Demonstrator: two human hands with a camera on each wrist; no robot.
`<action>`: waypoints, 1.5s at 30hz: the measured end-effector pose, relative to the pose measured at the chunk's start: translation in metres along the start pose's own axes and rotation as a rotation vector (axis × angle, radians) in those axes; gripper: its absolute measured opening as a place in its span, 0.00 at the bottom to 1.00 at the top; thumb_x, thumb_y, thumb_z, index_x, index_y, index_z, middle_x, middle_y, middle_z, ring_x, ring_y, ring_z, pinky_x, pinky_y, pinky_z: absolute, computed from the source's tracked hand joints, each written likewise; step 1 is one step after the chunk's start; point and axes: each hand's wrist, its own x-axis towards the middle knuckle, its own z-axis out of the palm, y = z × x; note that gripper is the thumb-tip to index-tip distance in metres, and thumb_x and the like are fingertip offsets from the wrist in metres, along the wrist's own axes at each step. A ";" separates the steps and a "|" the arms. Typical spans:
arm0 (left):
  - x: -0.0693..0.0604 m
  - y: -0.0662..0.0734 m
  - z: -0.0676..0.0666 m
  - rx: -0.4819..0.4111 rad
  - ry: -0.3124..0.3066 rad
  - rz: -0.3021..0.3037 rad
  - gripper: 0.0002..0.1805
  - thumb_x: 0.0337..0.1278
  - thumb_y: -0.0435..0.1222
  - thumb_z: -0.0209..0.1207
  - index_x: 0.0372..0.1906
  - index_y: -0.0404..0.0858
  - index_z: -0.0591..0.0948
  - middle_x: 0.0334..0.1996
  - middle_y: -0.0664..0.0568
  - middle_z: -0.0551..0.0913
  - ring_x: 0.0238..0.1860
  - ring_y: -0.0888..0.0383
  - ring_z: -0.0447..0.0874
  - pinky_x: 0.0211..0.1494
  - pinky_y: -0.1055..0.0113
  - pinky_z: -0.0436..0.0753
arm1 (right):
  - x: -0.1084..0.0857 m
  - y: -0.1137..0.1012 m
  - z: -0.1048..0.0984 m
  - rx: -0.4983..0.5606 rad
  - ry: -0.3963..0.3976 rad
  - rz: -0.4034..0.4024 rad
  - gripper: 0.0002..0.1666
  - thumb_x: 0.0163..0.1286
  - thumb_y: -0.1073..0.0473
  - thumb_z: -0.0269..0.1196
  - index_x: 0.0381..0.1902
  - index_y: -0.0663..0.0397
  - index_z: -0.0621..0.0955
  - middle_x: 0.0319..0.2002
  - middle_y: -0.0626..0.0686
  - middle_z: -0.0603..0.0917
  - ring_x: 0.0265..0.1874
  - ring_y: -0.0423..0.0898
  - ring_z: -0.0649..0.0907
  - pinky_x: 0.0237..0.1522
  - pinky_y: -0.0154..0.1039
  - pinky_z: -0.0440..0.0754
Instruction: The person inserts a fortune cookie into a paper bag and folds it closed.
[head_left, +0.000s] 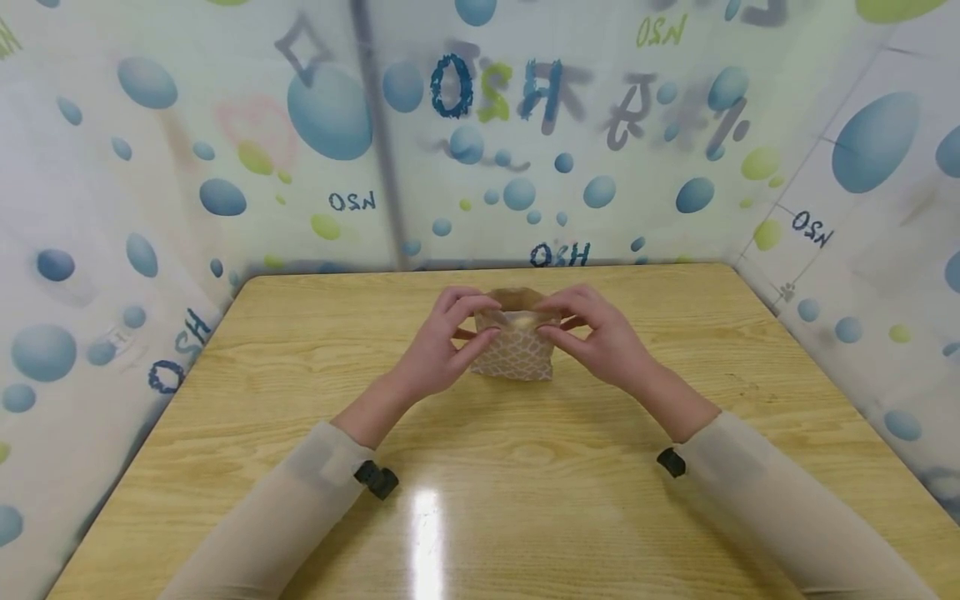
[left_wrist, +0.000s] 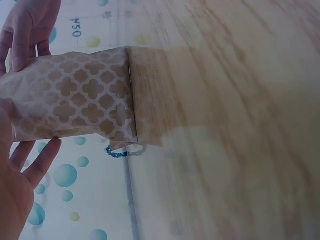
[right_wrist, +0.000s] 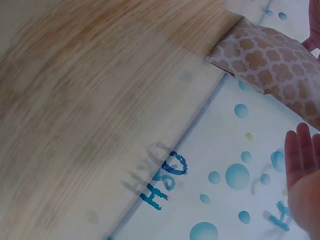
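Note:
A small brown paper bag (head_left: 514, 354) with a white lattice print stands upright on the wooden table (head_left: 487, 467), its mouth open toward the top. At the left of its rim, my left hand (head_left: 442, 346) pinches the paper between thumb and fingers. The right hand (head_left: 606, 343) pinches the opposite side of the rim. Plain brown paper shows inside the mouth, but the bottom of the bag is hidden. Seen from the left wrist, the bag's printed side (left_wrist: 92, 95) bulges slightly and its base meets the tabletop. The right wrist view shows the bag (right_wrist: 272, 62) only in part.
Walls covered with blue and green dots (head_left: 517, 193) and lettering close in the table at the back and both sides. A small black device (head_left: 377, 479) sits at the left cuff and another (head_left: 671, 462) at the right cuff. Light glares on the near tabletop.

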 end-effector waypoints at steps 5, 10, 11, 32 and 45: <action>0.000 0.000 -0.001 0.018 0.008 0.001 0.15 0.75 0.28 0.66 0.62 0.34 0.82 0.62 0.38 0.74 0.57 0.46 0.79 0.49 0.61 0.93 | 0.001 -0.001 0.000 -0.032 -0.017 -0.022 0.17 0.74 0.66 0.73 0.58 0.51 0.89 0.55 0.54 0.82 0.49 0.48 0.84 0.53 0.54 0.91; 0.001 0.000 -0.003 0.036 0.006 -0.010 0.11 0.73 0.27 0.68 0.55 0.34 0.83 0.62 0.38 0.74 0.57 0.46 0.80 0.49 0.60 0.93 | 0.002 0.000 0.002 -0.064 -0.029 -0.067 0.16 0.74 0.66 0.73 0.57 0.52 0.88 0.55 0.55 0.82 0.49 0.49 0.83 0.51 0.55 0.90; 0.001 0.000 -0.003 0.038 0.004 -0.012 0.11 0.73 0.27 0.68 0.55 0.34 0.83 0.62 0.38 0.74 0.57 0.46 0.80 0.49 0.60 0.93 | 0.002 0.000 0.002 -0.067 -0.028 -0.073 0.16 0.73 0.66 0.73 0.57 0.52 0.88 0.55 0.55 0.82 0.49 0.49 0.83 0.51 0.55 0.90; 0.002 0.001 -0.001 0.081 0.005 -0.033 0.04 0.77 0.30 0.65 0.46 0.33 0.87 0.59 0.39 0.79 0.61 0.45 0.80 0.57 0.52 0.92 | 0.003 -0.002 0.005 -0.139 -0.053 -0.024 0.16 0.79 0.64 0.69 0.61 0.56 0.85 0.59 0.60 0.80 0.52 0.53 0.83 0.48 0.47 0.88; -0.002 0.007 0.018 -0.175 0.202 -0.216 0.03 0.76 0.32 0.67 0.47 0.36 0.88 0.50 0.45 0.88 0.52 0.55 0.88 0.51 0.67 0.90 | 0.006 0.002 0.012 0.278 0.054 0.426 0.17 0.79 0.55 0.71 0.59 0.56 0.85 0.49 0.57 0.87 0.45 0.51 0.86 0.45 0.32 0.88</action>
